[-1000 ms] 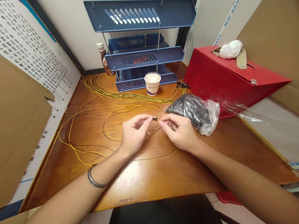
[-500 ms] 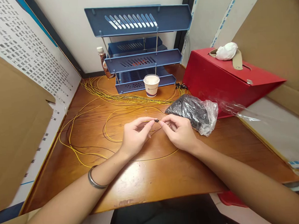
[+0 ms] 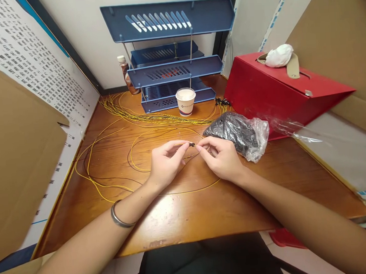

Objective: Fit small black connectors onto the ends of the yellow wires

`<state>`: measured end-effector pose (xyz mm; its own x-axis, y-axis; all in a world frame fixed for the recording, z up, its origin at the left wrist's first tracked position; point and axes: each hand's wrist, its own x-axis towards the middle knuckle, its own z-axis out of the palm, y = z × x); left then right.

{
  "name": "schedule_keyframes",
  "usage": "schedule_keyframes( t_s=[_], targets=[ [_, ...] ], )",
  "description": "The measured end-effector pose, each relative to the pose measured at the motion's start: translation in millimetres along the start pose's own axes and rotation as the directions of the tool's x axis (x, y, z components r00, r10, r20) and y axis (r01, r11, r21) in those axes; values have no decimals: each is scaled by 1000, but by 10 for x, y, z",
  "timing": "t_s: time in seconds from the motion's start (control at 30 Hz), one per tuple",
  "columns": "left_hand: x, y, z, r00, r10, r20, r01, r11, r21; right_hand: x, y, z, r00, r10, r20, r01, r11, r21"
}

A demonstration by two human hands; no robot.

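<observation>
Over the middle of the table, my left hand (image 3: 166, 165) pinches a small black connector (image 3: 192, 144) between thumb and forefinger. A short bit of yellow wire shows between the connector and the fingertips of my right hand (image 3: 224, 158), which are closed in a pinch on it. Both hands are close together, fingertips a little apart. Loose yellow and dark wires (image 3: 94, 175) loop across the wood to the left and pass under my wrists. Just beyond my right hand lies a clear plastic bag (image 3: 232, 130) filled with small black pieces, too small to make out singly.
Behind the hands, a bundle of yellow and black wires (image 3: 144, 118) runs across the table, its black ends (image 3: 222, 102) by a red box (image 3: 261, 91). A paper cup (image 3: 186, 101) stands before a blue tiered rack (image 3: 169, 20). A bottle (image 3: 125, 74) is beside it; cardboard (image 3: 20, 159) borders the left.
The view has shifted slightly. A little more yellow wire shows between the black connector and my right fingertips; both hands otherwise keep their pinch.
</observation>
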<state>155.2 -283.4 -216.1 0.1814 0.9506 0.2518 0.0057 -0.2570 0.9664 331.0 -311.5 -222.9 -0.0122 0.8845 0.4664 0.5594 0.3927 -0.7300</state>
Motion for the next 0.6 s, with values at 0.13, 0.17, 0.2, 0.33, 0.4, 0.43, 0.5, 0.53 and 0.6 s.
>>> schedule_keyframes(
  t_s=[0.13, 0.17, 0.2, 0.33, 0.4, 0.43, 0.5, 0.53, 0.6],
  targets=[
    [-2, 4, -1, 999, -7, 44, 7, 1000, -4, -1, -3, 3, 1000, -9, 7, 9, 1000, 1],
    [-2, 4, 0, 999, -9, 53, 9, 1000, -7, 0, -5, 2, 1000, -13, 8, 13, 1000, 0],
    [-3, 2, 0, 998, -10, 58, 11, 1000, -10, 1, -8, -2, 1000, -18, 8, 18, 1000, 0],
    [-4, 1, -2, 999, -31, 37, 32, 999, -18, -2, -23, -22, 1000, -3, 4, 3, 1000, 1],
    [-5, 8, -9, 998, -56, 19, 56, 998, -18, -11, -27, -24, 1000, 19, -4, -19, 1000, 2],
    [-5, 13, -13, 998, -67, 12, 67, 998, -19, -16, -28, -21, 1000, 29, -8, -28, 1000, 4],
    [-3, 25, -26, 996, -84, 7, 84, 996, -14, -29, -29, -5, 999, 38, -14, -38, 999, 8],
    [-1, 30, -32, 996, -89, 11, 89, 996, -6, -35, -30, 5, 999, 44, -16, -43, 999, 11],
    [4, 35, -47, 996, -85, 15, 84, 996, 20, -47, -34, 23, 998, 53, -21, -53, 998, 16]
  ],
)
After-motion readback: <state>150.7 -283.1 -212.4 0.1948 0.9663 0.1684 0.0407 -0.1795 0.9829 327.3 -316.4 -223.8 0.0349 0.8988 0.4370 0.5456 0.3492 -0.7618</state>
